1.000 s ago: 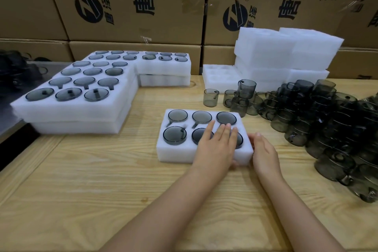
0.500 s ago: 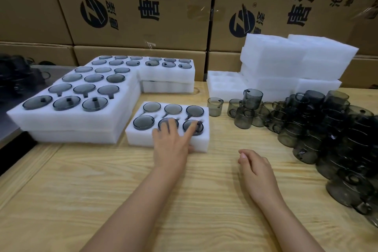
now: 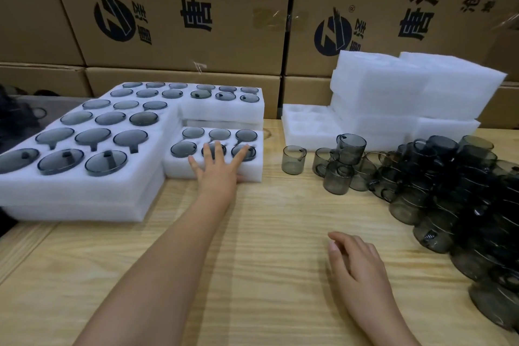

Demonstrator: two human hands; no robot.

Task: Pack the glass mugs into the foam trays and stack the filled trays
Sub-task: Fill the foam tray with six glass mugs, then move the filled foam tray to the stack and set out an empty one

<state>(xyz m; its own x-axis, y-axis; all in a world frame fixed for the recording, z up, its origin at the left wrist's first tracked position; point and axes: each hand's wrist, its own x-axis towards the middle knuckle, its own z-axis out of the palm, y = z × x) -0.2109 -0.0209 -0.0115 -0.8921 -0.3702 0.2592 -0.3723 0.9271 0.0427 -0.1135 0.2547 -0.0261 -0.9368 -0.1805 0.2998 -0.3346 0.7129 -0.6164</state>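
left hand point(image 3: 217, 177) flat, fingers spread on filled tray point(image 3: 177, 169) | right hand point(image 3: 356, 264) loose, empty | risk — tray edge could catch neighbouring stack point(image 3: 84, 191), jolting mugs point(image 3: 183, 149)

1. From where I'm sitting this looks like the packing corner of a warehouse or small factory.
2. The whole back wall is big brown cartons point(image 3: 174, 8) stacked on each other. They all carry the same printed logo point(image 3: 113, 18) and Chinese lettering, and the seams are taped.
3. The work surface is a plain wooden bench point(image 3: 266, 233), just rough pale planks.
4. Stock is in bulk: a heap of identical smoky glass mugs point(image 3: 449, 177) sits loose on the right.
5. White foam trays point(image 3: 393, 87) are stacked at the back, and filled trays point(image 3: 84, 185) lie two layers high on the left.
6. It's one product repeated dozens of times with matching packaging, so it reads as batch packing to me.
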